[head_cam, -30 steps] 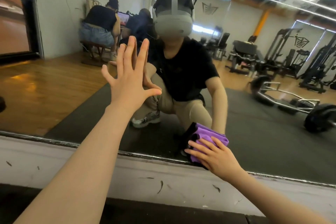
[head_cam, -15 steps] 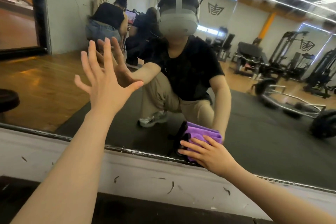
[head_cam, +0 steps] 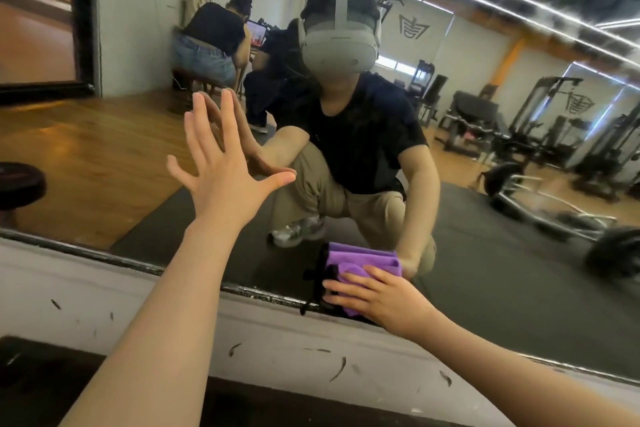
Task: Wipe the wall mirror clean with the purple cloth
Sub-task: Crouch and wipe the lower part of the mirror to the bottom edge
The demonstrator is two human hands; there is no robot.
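Observation:
The wall mirror (head_cam: 502,288) fills most of the head view and reflects me crouching in front of it. The purple cloth (head_cam: 349,276) lies against the glass just above the mirror's lower edge (head_cam: 138,265). My right hand (head_cam: 384,302) presses on the cloth with its fingers spread over it, and the thumb is hidden. My left hand (head_cam: 225,166) is flat on the glass higher up and to the left, fingers straight and spread, holding nothing.
Below the mirror runs a scuffed white wall strip (head_cam: 277,333), then a dark floor band (head_cam: 41,374). The glass reflects a barbell, gym machines, a wooden floor and two seated people behind me.
The cloth under my right hand has slid a little to the left along the mirror's lower edge. My left hand has shifted on the glass and the view has tilted.

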